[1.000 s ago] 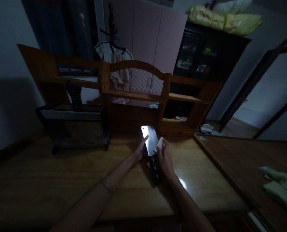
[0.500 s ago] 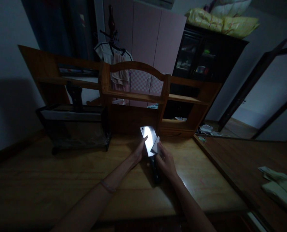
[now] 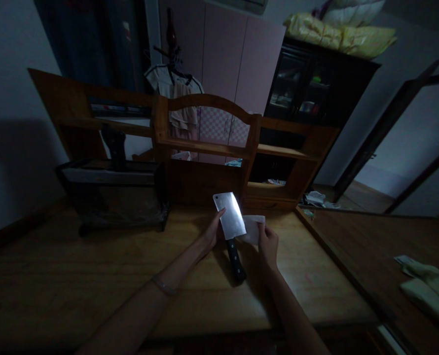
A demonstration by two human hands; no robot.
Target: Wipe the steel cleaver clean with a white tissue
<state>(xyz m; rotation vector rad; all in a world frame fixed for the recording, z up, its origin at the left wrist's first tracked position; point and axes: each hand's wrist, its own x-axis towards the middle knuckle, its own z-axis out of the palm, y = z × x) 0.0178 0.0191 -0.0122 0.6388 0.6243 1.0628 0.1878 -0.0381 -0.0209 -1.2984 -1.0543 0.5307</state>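
Note:
A cleaver [image 3: 230, 219] with a bright steel blade and a black handle lies on the wooden table [image 3: 93, 276], blade pointing away from me. My left hand [image 3: 212, 231] rests against the blade's left edge, fingers pressed on it. To the blade's right, my right hand [image 3: 267, 244] pinches a small white cloth or tissue [image 3: 253, 228], now clear of the blade.
A wooden shelf unit [image 3: 204, 143] stands at the table's far edge. A dark box-like rack [image 3: 112, 190] sits at the back left. A second table [image 3: 382, 256] on the right carries folded pale cloths [image 3: 430, 286]. Cabinets and hanging clothes stand behind.
My right hand has drawn the white cloth off the blade and moved right, uncovering the handle. The left hand stays on the blade's left edge.

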